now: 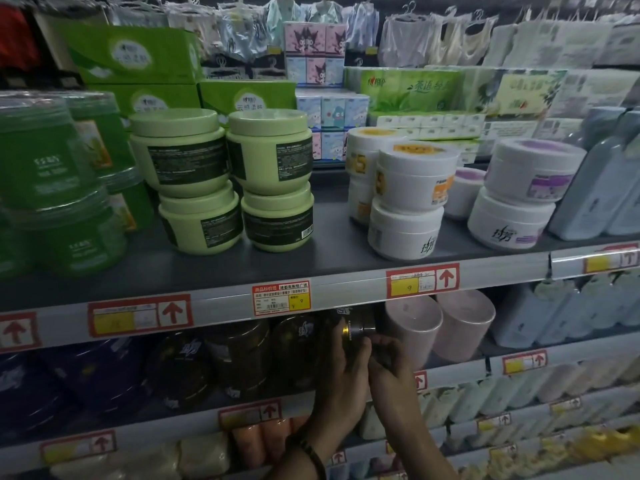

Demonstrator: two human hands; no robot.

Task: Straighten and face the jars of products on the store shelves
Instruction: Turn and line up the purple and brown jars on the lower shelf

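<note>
At lower centre, the dark jar [358, 322] is clasped by left hand [341, 379] and right hand [394, 372] — best turned slowly, label outward.

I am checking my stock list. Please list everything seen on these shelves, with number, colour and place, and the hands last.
light green jars: four, light green, two stacks, upper shelf middle
dark green jars: several, dark green, upper shelf left
orange-lid jars: four, white, upper shelf, right of middle
purple-lid jars: three, white, upper shelf right
pink jars: two, pink, second shelf, right of the hands
dark jar: one, dark with gold band, second shelf
left hand: one, grips the dark jar
right hand: one, grips the dark jar
</note>
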